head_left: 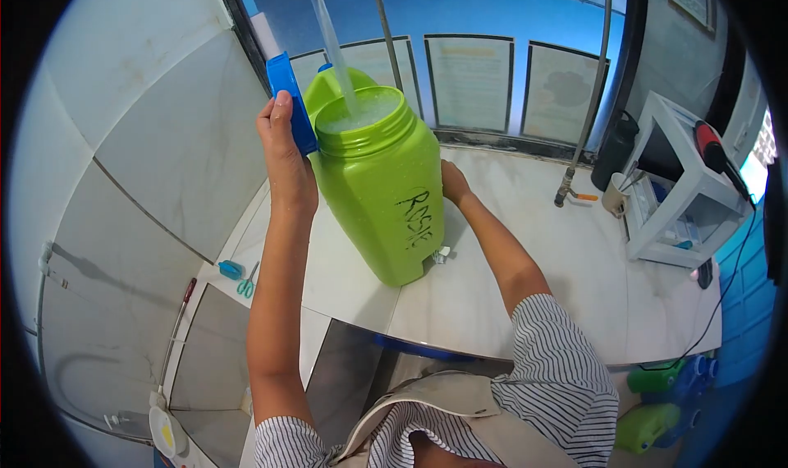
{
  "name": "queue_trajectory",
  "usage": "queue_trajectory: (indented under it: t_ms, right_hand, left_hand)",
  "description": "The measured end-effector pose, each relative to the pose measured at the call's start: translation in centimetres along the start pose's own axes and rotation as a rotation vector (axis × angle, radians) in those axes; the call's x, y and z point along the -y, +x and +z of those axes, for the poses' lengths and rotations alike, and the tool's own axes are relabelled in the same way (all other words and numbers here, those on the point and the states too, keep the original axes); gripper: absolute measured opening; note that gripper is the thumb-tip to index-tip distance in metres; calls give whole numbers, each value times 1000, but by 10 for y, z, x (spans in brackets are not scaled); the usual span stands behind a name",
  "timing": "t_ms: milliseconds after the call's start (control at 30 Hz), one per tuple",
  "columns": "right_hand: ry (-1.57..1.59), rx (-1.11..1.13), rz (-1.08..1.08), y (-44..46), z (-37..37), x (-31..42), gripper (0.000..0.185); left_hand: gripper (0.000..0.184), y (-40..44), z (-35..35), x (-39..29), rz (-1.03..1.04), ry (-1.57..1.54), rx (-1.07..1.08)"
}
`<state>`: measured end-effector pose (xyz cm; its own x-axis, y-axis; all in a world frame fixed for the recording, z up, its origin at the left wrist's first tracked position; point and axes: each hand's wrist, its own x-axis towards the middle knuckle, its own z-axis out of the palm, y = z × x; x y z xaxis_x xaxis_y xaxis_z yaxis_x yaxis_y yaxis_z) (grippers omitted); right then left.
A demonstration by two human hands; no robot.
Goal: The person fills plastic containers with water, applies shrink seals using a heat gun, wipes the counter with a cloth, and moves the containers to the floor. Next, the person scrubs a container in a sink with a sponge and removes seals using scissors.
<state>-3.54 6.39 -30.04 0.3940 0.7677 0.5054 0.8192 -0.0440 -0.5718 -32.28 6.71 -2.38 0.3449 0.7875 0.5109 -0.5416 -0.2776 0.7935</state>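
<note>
A tall lime-green water container (pixel 382 193), marked "ROSIE" in black, stands on the white counter with its wide mouth uncovered. A stream of water (pixel 332 49) falls from a pipe above into the mouth, where the water (pixel 365 109) looks high and frothy. My left hand (pixel 285 144) is closed on a blue screw lid (pixel 291 98), held on edge beside the container's neck. At the container's right side, my right hand (pixel 453 181) is wrapped against it, with the fingertips hidden behind. A small blue cap (pixel 325 67) sits on the container's green handle part.
Teal scissors (pixel 246 287) and a blue item (pixel 231 268) lie left on the counter. Right are a pipe with an orange-handled valve (pixel 574 195), a mug (pixel 616 195), a dark bottle (pixel 614 150) and a white shelf (pixel 681 181) carrying a red-and-black tool (pixel 710 146). Several containers (pixel 657 419) stand below.
</note>
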Motion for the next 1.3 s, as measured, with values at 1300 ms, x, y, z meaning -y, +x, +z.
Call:
queue_trajectory:
  t_ms: [1300]
  right_hand:
    - [-186, -63, 234, -67, 20, -21, 50]
  left_hand:
    - [62, 5, -5, 13, 63, 23, 0]
